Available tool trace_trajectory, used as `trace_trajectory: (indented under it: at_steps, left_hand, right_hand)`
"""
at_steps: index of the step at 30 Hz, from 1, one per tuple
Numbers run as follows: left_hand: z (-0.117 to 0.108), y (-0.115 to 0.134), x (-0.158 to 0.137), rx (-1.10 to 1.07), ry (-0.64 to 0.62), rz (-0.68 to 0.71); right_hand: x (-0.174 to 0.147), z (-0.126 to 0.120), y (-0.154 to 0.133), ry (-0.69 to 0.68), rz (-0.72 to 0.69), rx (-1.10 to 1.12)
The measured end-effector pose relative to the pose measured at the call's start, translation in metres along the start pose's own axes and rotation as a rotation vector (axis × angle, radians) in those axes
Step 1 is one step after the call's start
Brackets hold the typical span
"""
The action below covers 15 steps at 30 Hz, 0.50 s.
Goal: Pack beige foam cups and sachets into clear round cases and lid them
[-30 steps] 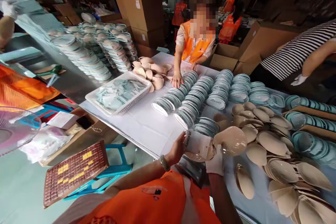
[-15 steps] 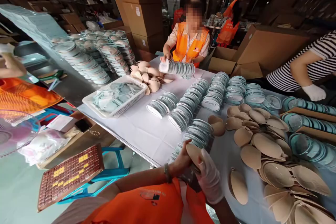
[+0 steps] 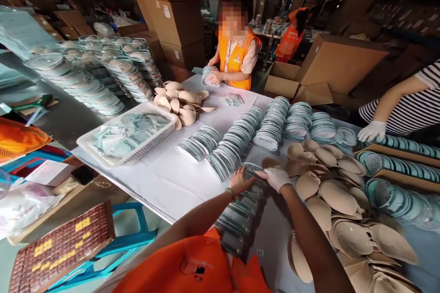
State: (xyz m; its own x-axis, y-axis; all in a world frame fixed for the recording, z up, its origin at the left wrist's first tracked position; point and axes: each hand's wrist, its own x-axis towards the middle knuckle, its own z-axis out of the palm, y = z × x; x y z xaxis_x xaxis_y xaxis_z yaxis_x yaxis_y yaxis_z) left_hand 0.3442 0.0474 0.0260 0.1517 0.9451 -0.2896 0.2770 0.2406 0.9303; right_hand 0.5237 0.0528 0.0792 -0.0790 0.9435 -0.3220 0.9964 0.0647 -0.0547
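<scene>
In the head view, my bare left hand [image 3: 241, 181] is at the far end of the nearest row of round clear cases [image 3: 238, 213], its fingers spread beside the end case. Opposite it, my white-gloved right hand [image 3: 277, 178] has its fingertips closed at the rim of that end case [image 3: 252, 167]. What lies between the two hands is partly hidden. A brown bra cup [image 3: 271, 163] rests on the table just beyond my right hand. Right of my right forearm, many beige bra cups [image 3: 338, 194] lie heaped, and a folded one [image 3: 299, 258] lies nearer me.
Further rows of cases [image 3: 237, 139] stand mid-table. A white basket [image 3: 151, 146] holds printed packets. Across the table, a person in an orange vest [image 3: 237, 57] holds cases. At right, a gloved hand [image 3: 372, 132] touches cases in cardboard trays [image 3: 395, 152]. A stool [image 3: 134, 224] stands lower left.
My hands have moved forward from my chest to the case row. The beige cup they held no longer shows in them. The person opposite has drawn the cases closer.
</scene>
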Motion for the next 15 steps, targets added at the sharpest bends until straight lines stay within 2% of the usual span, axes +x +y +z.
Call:
trace_trajectory:
  at_steps: [6,9,12,15]
  left_hand:
    - [0.001,-0.012,0.003,0.065,0.053,0.006]
    - [0.005,-0.012,0.001,0.139,0.064,0.005]
    - [0.008,-0.008,0.003,0.176,0.050,-0.019]
    - [0.009,0.000,0.007,0.197,0.040,-0.043]
  right_hand:
    - [0.018,0.013,-0.013,-0.149,-0.128,-0.011]
    - [0.016,0.019,-0.015,-0.197,-0.114,-0.007]
    - [0.012,0.022,-0.009,-0.127,-0.022,0.018]
    - [0.003,0.014,0.014,-0.002,0.110,0.077]
